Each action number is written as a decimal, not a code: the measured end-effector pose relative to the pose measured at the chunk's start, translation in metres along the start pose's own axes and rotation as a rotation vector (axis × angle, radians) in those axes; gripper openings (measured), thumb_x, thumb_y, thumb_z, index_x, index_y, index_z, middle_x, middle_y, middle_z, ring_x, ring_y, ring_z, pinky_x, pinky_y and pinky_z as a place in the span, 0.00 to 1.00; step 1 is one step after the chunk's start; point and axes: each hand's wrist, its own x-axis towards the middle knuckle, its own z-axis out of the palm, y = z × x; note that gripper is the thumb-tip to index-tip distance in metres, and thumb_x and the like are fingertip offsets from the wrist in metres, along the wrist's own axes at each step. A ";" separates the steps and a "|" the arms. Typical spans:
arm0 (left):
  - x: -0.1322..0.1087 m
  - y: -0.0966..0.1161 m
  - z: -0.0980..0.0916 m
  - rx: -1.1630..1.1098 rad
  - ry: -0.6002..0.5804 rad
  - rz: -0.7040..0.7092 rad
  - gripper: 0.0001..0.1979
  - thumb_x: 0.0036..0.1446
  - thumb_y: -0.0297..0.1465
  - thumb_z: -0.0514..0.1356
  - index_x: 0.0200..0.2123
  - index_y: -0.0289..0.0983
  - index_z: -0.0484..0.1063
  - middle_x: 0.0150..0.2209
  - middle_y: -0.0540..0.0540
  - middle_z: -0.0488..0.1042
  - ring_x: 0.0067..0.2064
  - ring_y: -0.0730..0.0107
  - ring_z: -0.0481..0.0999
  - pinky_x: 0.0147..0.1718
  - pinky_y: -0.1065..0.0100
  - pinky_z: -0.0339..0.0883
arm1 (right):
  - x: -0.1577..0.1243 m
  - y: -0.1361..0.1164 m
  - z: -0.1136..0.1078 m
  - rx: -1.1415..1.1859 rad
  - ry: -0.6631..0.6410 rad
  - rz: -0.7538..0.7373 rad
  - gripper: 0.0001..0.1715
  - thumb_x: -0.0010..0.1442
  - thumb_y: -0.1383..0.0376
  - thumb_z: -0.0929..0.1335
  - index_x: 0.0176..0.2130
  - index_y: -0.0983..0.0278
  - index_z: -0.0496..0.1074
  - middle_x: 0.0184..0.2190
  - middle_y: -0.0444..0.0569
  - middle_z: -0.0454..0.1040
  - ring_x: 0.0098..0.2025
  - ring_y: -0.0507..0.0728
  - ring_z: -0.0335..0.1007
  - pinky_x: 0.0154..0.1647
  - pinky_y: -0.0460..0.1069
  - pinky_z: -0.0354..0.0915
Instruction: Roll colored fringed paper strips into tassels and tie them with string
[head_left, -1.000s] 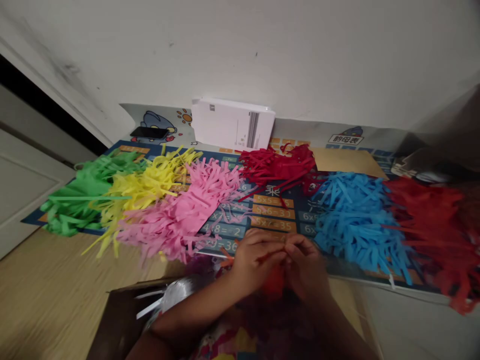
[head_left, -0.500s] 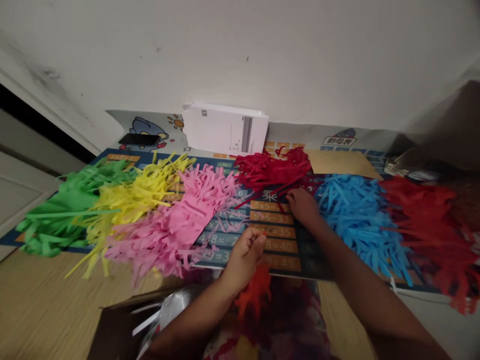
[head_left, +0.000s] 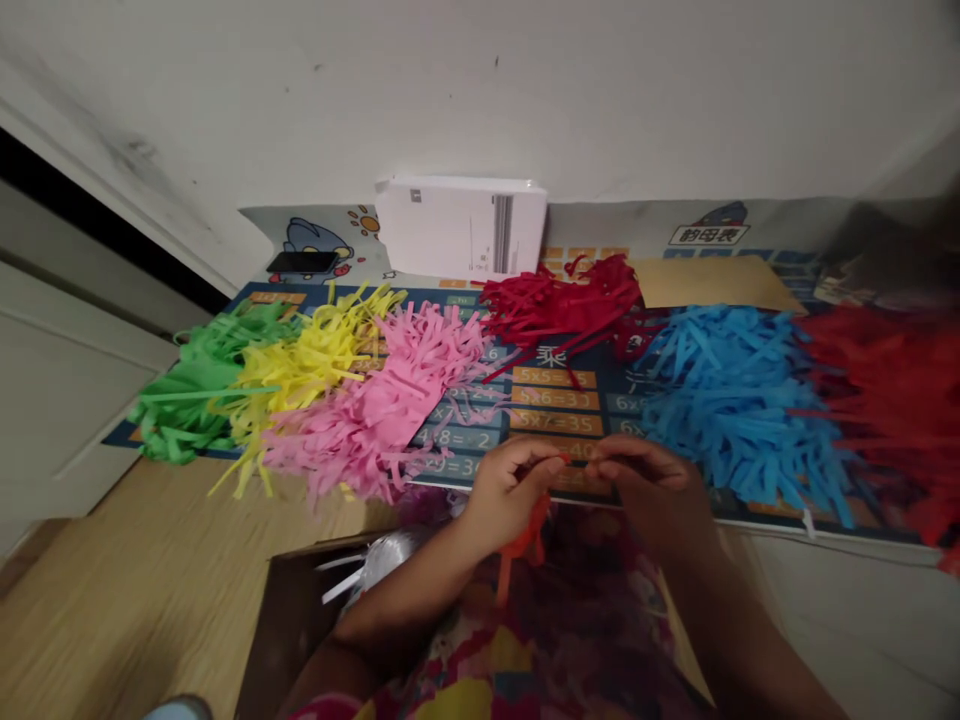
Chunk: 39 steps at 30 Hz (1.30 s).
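Observation:
My left hand (head_left: 508, 493) is closed in a pinch on a small bunch of orange-red paper strips (head_left: 526, 545) that hangs below it. Just to its right, my right hand (head_left: 646, 483) has its fingers curled and its fingertips meet the left hand's at the top of the bunch. Both hands hover over the near edge of a blue multiplication mat (head_left: 551, 402). On the mat lie piles of cut paper strips: green (head_left: 196, 385), yellow (head_left: 300, 368), pink (head_left: 382, 405), dark red (head_left: 559, 305), blue (head_left: 739, 400) and red (head_left: 896, 405).
A white box (head_left: 463, 228) leans on the wall behind the mat, a black phone (head_left: 301, 262) lies to its left, and a brown envelope (head_left: 709, 285) sits at the back right. A brown cardboard box (head_left: 300, 625) with silvery material stands near me on the wooden floor.
My right hand has drawn back from the dark red pile to meet my left hand at the orange-red bunch. The view has shifted slightly.

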 end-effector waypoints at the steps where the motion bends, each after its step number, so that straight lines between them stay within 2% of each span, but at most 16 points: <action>1: 0.000 0.001 0.001 0.008 -0.001 0.004 0.14 0.61 0.40 0.61 0.32 0.36 0.77 0.27 0.48 0.74 0.28 0.72 0.70 0.27 0.71 0.63 | 0.000 -0.002 0.000 0.038 0.021 0.022 0.07 0.51 0.61 0.77 0.34 0.55 0.81 0.33 0.45 0.80 0.30 0.55 0.76 0.34 0.50 0.73; 5: 0.001 0.004 0.003 0.064 0.009 0.088 0.12 0.62 0.37 0.61 0.32 0.37 0.78 0.29 0.47 0.78 0.31 0.70 0.75 0.32 0.70 0.67 | 0.000 -0.011 0.005 0.153 0.070 0.035 0.07 0.47 0.62 0.78 0.30 0.57 0.80 0.27 0.44 0.78 0.27 0.53 0.75 0.30 0.48 0.72; 8: 0.003 0.004 0.005 0.098 -0.011 0.166 0.10 0.62 0.35 0.62 0.32 0.37 0.79 0.31 0.46 0.81 0.33 0.68 0.78 0.35 0.69 0.69 | -0.001 -0.007 0.010 0.194 0.093 0.057 0.08 0.46 0.62 0.78 0.29 0.59 0.78 0.24 0.43 0.78 0.25 0.53 0.75 0.29 0.48 0.73; 13: 0.004 0.003 0.008 0.108 -0.002 0.160 0.06 0.61 0.32 0.63 0.34 0.37 0.79 0.31 0.46 0.83 0.32 0.69 0.80 0.34 0.71 0.71 | -0.006 0.000 0.015 0.113 0.142 0.057 0.11 0.45 0.62 0.80 0.27 0.61 0.77 0.25 0.44 0.79 0.26 0.55 0.77 0.30 0.48 0.74; 17: 0.005 0.006 0.006 0.154 -0.017 0.204 0.06 0.61 0.30 0.63 0.32 0.37 0.79 0.30 0.48 0.82 0.31 0.70 0.80 0.33 0.72 0.71 | -0.008 0.001 0.015 0.089 0.120 0.035 0.10 0.48 0.61 0.79 0.27 0.61 0.77 0.25 0.44 0.79 0.26 0.56 0.77 0.29 0.49 0.75; 21: 0.007 0.006 0.002 0.208 -0.027 0.284 0.05 0.61 0.30 0.63 0.33 0.37 0.79 0.31 0.47 0.82 0.32 0.71 0.79 0.34 0.72 0.71 | -0.010 0.006 0.013 -0.009 0.166 -0.008 0.10 0.49 0.62 0.79 0.28 0.61 0.77 0.26 0.45 0.80 0.28 0.57 0.78 0.29 0.49 0.75; 25: 0.009 0.004 -0.003 0.292 -0.083 0.402 0.07 0.63 0.31 0.61 0.35 0.36 0.78 0.30 0.47 0.80 0.32 0.71 0.78 0.33 0.72 0.69 | -0.013 0.010 0.010 -0.100 0.194 -0.083 0.09 0.50 0.62 0.78 0.29 0.61 0.77 0.26 0.45 0.80 0.28 0.55 0.78 0.30 0.48 0.75; 31: 0.009 0.014 -0.009 0.482 -0.158 0.541 0.09 0.67 0.30 0.57 0.38 0.35 0.78 0.33 0.45 0.79 0.34 0.70 0.78 0.33 0.72 0.69 | -0.017 0.007 0.005 -0.236 0.192 -0.145 0.07 0.51 0.64 0.78 0.30 0.61 0.79 0.27 0.45 0.80 0.23 0.53 0.74 0.20 0.45 0.68; 34: 0.007 0.023 -0.009 0.592 -0.202 0.557 0.11 0.68 0.29 0.54 0.38 0.34 0.76 0.35 0.43 0.79 0.36 0.68 0.77 0.36 0.70 0.70 | -0.017 0.005 0.002 -0.239 0.152 -0.187 0.06 0.51 0.66 0.78 0.30 0.60 0.80 0.28 0.45 0.80 0.23 0.52 0.74 0.19 0.45 0.67; 39: 0.005 0.029 -0.011 0.674 -0.275 0.565 0.12 0.68 0.27 0.51 0.38 0.33 0.76 0.34 0.43 0.78 0.35 0.67 0.76 0.35 0.68 0.69 | -0.018 0.003 0.000 -0.214 0.112 -0.225 0.06 0.51 0.68 0.78 0.31 0.58 0.80 0.29 0.44 0.81 0.24 0.53 0.75 0.19 0.44 0.68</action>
